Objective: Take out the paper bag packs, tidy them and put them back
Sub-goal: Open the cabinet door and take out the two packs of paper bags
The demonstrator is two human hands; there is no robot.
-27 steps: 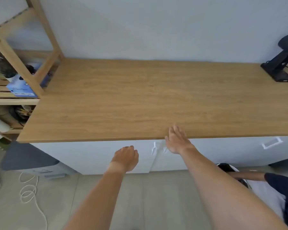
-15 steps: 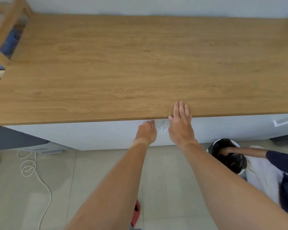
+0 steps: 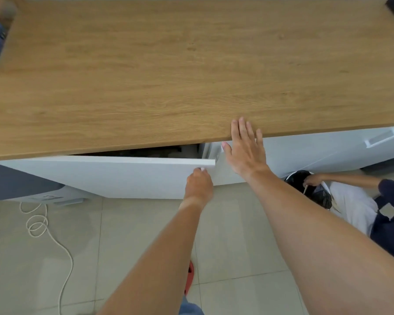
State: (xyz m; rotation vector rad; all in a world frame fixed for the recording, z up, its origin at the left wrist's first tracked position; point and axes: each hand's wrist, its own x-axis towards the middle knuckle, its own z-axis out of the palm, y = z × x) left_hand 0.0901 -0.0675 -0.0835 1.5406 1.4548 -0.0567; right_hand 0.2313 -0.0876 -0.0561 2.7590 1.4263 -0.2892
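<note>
Door [image 3: 114,176] of white cabinet ajar; left hand [image 3: 199,181] grips its free edge. Right hand [image 3: 246,148], fingers straight, just beside it at worktop [image 3: 191,71] edge. Dark gap above door.

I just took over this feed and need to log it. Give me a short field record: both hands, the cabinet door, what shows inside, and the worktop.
left hand: left hand grips the free edge of the left cabinet door
right hand: right hand flat, fingers straight, on the front edge of the wooden worktop
door state: left cabinet door partly open
interior: dark gap under the worktop; contents cannot be made out
paper bag packs: not visible
worktop surface: bare wood in the area seen
</note>
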